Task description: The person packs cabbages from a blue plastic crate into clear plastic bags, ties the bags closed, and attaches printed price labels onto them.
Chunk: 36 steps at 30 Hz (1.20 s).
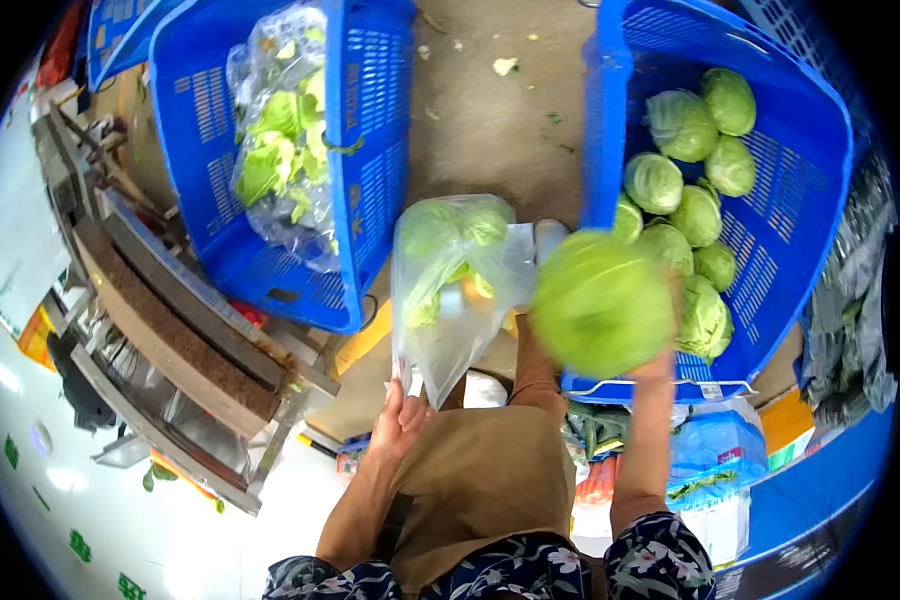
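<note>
My left hand [402,420] is closed on the edge of a clear plastic bag [450,335], with several green cabbages [438,232] inside. In my right hand [660,350] is a large round green cabbage [602,303], blurred by motion, between the bag and the right crate; it hides most of my fingers. Several more cabbages [682,125] lie in the blue crate [790,210] on the right. The left blue crate [195,185] holds clear plastic with loose green leaves [275,150].
Wooden beams [170,325] and a metal frame stand at the left. Leaf scraps [506,66] lie on the floor between the crates. Grey plastic bags [850,300] hang at the far right. Blue packages [715,445] and dark green vegetables [598,428] are below the right crate.
</note>
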Motion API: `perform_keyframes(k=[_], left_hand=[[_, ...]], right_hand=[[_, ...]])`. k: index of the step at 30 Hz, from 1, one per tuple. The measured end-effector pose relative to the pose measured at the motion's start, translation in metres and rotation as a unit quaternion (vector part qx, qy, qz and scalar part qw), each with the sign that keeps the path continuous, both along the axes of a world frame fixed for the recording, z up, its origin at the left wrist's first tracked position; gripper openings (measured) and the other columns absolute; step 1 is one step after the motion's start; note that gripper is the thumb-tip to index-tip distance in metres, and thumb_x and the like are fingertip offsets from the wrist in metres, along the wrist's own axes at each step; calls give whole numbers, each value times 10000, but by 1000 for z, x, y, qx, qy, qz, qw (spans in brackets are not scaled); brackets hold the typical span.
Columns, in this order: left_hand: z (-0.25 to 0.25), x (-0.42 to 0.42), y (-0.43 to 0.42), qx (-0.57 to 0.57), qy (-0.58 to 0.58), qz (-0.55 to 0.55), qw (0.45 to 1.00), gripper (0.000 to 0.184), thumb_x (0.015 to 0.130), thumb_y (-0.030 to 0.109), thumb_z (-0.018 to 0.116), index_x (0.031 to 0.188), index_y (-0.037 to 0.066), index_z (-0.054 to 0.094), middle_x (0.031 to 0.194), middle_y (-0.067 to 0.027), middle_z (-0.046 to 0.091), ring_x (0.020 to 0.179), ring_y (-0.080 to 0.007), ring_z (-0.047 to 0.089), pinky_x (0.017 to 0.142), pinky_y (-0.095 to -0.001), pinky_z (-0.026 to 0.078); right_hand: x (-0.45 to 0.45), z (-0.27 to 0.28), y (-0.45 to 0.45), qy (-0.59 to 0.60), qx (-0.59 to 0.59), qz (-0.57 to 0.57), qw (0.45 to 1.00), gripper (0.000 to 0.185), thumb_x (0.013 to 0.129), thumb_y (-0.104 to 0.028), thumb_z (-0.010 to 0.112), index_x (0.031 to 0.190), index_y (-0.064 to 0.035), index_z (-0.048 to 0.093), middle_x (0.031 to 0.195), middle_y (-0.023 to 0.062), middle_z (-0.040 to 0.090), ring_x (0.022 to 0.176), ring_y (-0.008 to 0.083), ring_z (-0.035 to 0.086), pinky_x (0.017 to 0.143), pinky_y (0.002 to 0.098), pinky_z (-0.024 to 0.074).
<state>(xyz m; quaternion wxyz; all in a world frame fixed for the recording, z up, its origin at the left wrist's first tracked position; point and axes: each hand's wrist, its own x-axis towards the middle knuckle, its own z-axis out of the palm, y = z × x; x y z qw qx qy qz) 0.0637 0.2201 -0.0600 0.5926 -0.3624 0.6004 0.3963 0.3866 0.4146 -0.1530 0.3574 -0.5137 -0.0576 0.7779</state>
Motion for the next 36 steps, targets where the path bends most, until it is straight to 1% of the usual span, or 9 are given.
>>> perform_keyframes(k=[2,3,7,11,14,17,20,24,36], left_hand=[[5,10,10,-20,8,15,1000,319,966,435,347,1073,201,536,459,70,267,404,-82,255,701,-283,400],[5,12,9,-10,2,16,1000,323,966,433,346,1079,198,537,458,69,267,400,-81,257,701,-285,403],[1,4,-11,20,-6,43,999,327,969,423,345,1124,211,540,453,65,267,382,-80,258,700,-289,416],[0,8,-5,26,-20,26,999,324,970,420,349,1118,226,563,450,60,255,379,-79,255,680,-283,426],[0,11,-6,-19,3,-8,1000,307,969,421,350,1110,246,561,450,59,249,380,-78,258,677,-285,432],[-14,-15,-45,22,-10,-44,999,285,968,422,356,1081,252,554,449,58,245,379,-81,257,690,-291,441],[-20,-9,-39,8,-9,-66,998,302,969,435,339,1149,244,489,461,62,262,379,-81,257,695,-308,449],[-27,9,-21,-17,15,-41,999,307,956,450,367,966,187,526,447,60,265,374,-88,266,676,-306,466],[-34,-5,-8,-25,-6,-73,997,241,964,436,367,1130,289,461,458,71,255,387,-81,263,651,-299,444]], right_hand=[[-47,20,2,-160,297,258,906,961,485,-288,867,1295,-31,419,1245,122,468,1175,247,456,1007,370,353],[-70,21,-19,-52,134,208,967,998,464,-294,877,1311,-48,410,1252,139,467,1185,268,452,1006,381,357],[-109,3,-65,-222,184,461,839,721,655,-212,792,1281,-59,467,1287,162,469,1205,240,441,998,352,362],[-45,-25,-1,-356,173,173,902,470,750,-149,721,1171,-42,541,731,23,636,666,129,601,645,268,497],[27,-115,64,-550,140,50,822,502,717,-194,762,1092,48,532,932,118,574,796,176,559,688,287,465],[85,-193,133,-690,166,128,693,1048,587,-423,827,1342,76,299,1303,288,385,1154,375,452,962,415,384],[99,-223,192,-518,77,57,850,1057,590,-420,836,1374,7,270,1297,230,436,1201,347,427,940,462,412],[113,-285,206,-427,-22,-49,903,1029,607,-361,836,1417,-247,211,1330,153,391,1179,371,430,779,647,426],[104,-294,182,-260,-67,-294,917,970,652,-236,801,1416,-70,226,1312,158,418,1179,324,431,981,472,372]])
